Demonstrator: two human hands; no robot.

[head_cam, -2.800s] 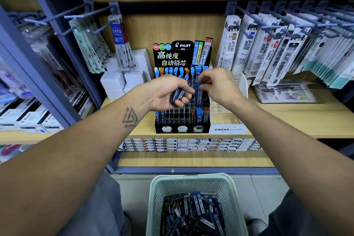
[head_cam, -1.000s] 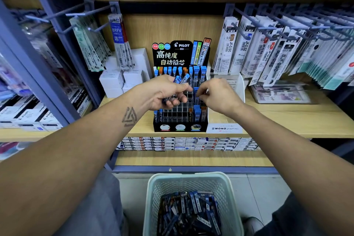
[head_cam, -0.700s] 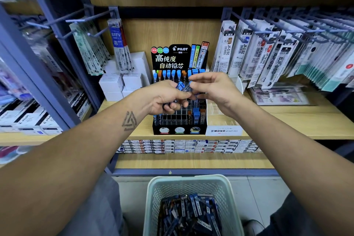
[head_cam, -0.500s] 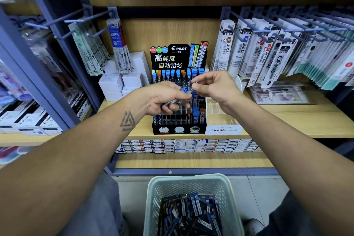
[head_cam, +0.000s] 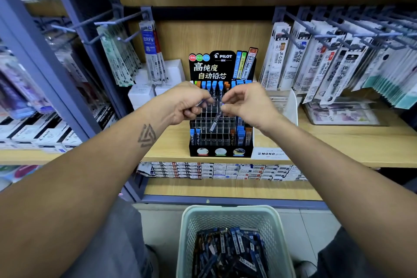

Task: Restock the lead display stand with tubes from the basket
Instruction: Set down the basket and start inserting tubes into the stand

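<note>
The black Pilot lead display stand (head_cam: 222, 152) sits on the wooden shelf, with blue and orange capped tubes in its back row and some front slots. My left hand (head_cam: 180, 105) grips a few lead tubes (head_cam: 202, 102) above the stand's left side. My right hand (head_cam: 247, 105) pinches one dark lead tube (head_cam: 214, 121) by its top end; the tube hangs tilted over the stand's middle slots. Below on the floor, a pale green basket (head_cam: 191, 223) holds several loose blue and black tubes (head_cam: 230, 253).
Refill packs hang on pegs (head_cam: 327, 63) right of the stand and more hang at the left (head_cam: 126, 56). White boxes (head_cam: 144, 92) stand behind on the left. A clear Mono display (head_cam: 273, 153) adjoins the stand's right side. Small boxes (head_cam: 221, 170) fill the lower shelf.
My right hand has drawn one tube out of the bunch in my left hand and now holds it tilted over the stand. My left hand stayed in place.
</note>
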